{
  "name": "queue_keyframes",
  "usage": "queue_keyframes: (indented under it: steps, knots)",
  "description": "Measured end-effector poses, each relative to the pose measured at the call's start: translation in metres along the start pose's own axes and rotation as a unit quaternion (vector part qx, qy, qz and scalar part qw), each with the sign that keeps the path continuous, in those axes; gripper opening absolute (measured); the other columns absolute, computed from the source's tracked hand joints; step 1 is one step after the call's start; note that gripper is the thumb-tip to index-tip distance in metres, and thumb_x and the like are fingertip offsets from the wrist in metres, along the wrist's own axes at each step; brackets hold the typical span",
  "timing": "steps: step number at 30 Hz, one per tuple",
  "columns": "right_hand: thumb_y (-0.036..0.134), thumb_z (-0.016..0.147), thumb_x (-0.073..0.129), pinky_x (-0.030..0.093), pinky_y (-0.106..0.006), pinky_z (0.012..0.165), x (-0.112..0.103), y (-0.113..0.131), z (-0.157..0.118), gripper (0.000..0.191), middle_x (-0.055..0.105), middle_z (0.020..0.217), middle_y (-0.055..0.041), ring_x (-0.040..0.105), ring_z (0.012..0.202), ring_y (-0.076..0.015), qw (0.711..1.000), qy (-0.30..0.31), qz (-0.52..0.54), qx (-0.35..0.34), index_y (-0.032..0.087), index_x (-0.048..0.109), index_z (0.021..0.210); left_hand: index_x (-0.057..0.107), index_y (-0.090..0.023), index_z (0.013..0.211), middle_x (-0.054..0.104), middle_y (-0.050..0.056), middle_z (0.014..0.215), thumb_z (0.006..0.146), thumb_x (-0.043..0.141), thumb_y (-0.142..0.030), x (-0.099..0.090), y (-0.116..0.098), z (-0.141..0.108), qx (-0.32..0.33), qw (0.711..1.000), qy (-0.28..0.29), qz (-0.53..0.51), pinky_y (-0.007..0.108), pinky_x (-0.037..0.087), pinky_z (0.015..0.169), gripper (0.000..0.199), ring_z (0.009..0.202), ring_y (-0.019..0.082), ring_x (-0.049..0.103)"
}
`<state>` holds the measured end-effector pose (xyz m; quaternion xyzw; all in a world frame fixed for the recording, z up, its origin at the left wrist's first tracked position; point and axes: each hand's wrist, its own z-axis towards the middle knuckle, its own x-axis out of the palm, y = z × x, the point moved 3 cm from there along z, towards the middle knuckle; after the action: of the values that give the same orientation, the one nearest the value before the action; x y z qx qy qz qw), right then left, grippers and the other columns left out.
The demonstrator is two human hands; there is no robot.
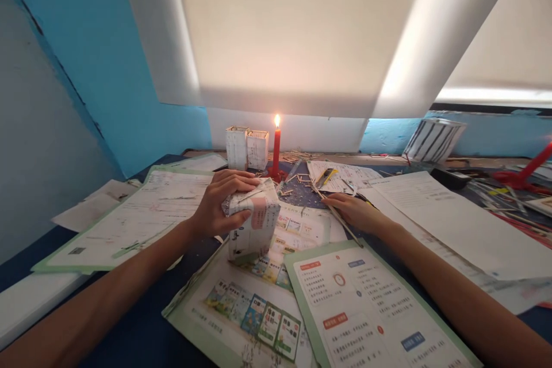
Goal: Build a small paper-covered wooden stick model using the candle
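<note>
My left hand (228, 201) is wrapped round the top and left side of a white paper-covered box (255, 221), which stands on a printed booklet (224, 299). My right hand (351, 210) pinches a thin stick (342, 221) that slants down toward a green-edged printed sheet (371, 305). Behind the box a lit red candle (276, 152) stands upright. To the candle's left are two small white paper boxes (257, 149), side by side.
Stacked papers (146, 213) lie on the left, more sheets (457, 224) on the right. A yellow cutter (326, 177) rests on a page behind my right hand. Small stick pieces surround the candle. At the far right are a striped box (433, 141) and another red candle (535, 164).
</note>
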<state>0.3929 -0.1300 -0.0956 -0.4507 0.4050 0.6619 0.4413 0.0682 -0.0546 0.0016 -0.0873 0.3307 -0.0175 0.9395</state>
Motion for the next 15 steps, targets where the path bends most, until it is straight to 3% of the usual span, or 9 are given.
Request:
queue_keyframes:
  steps: [4,8,12,15]
  knots:
    - [0.004,0.081,0.037,0.047,-0.04,0.096,-0.002,0.002,-0.001,0.052,0.058,0.127,-0.0093,0.058,0.112,-0.0211,0.999,-0.036,0.017,0.001,0.022,0.052,0.127,0.061,-0.021,0.093,0.071,0.009,0.105,0.073,0.057,-0.036,-0.007,-0.003,0.004,0.009,0.999,0.033,0.039,0.046,0.036,0.097,0.026,0.106,0.028,0.061]
    - [0.015,0.09,0.034,0.05,-0.038,0.089,-0.005,0.002,-0.003,0.042,0.059,0.122,-0.0113,0.061,0.105,-0.0213,0.997,-0.068,0.04,-0.008,0.021,0.048,0.129,0.06,-0.021,0.099,0.068,0.009,0.115,0.077,0.058,-0.039,-0.017,-0.01,0.005,-0.023,0.996,0.069,0.049,0.045,0.032,0.102,0.028,0.119,0.028,0.052]
    - [0.024,0.091,0.038,0.051,-0.036,0.085,-0.01,-0.001,-0.005,0.037,0.062,0.116,-0.0112,0.063,0.096,-0.021,0.992,-0.11,0.062,0.012,0.021,0.049,0.127,0.056,-0.021,0.102,0.056,0.011,0.131,0.078,0.061,-0.042,-0.023,-0.007,-0.002,-0.16,0.984,0.083,0.015,0.041,0.039,0.096,0.032,0.119,0.029,0.051]
    - [0.026,0.091,0.039,0.051,-0.034,0.081,-0.012,-0.002,-0.006,0.036,0.064,0.112,-0.0104,0.064,0.093,-0.0203,0.99,-0.118,0.076,0.017,0.022,0.051,0.124,0.056,-0.021,0.093,0.059,0.009,0.126,0.076,0.065,-0.041,-0.028,0.004,-0.008,-0.26,0.962,0.054,-0.055,0.037,0.04,0.093,0.028,0.116,0.028,0.053]
